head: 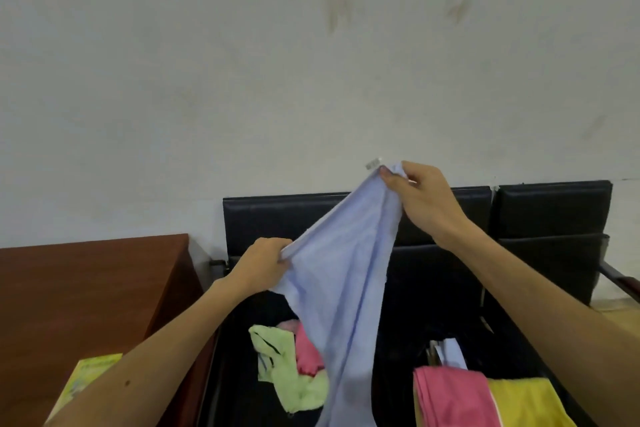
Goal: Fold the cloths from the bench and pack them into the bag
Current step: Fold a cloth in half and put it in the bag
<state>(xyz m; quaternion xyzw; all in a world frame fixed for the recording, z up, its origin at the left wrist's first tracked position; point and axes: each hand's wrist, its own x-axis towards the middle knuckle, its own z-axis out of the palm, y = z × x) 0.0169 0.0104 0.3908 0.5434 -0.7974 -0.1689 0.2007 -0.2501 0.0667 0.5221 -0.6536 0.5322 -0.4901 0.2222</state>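
Note:
A light blue cloth [343, 288] hangs in the air above the black bench [277, 215]. My right hand [420, 199] pinches its top corner, where a small white label sticks out. My left hand [265, 265] grips the cloth's left edge lower down. Below it, a light green cloth [284, 367] and a pink cloth [306, 350] lie crumpled on the bench seat. At the lower right a folded pink cloth [450, 395] and a yellow cloth [526, 402] lie beside a dark bag [408, 357], whose opening shows something white inside.
A reddish-brown wooden table [86, 288] stands to the left of the bench, with a yellow-green booklet [86, 378] on its near edge. A second black seat [554, 218] continues to the right. A pale wall rises behind everything.

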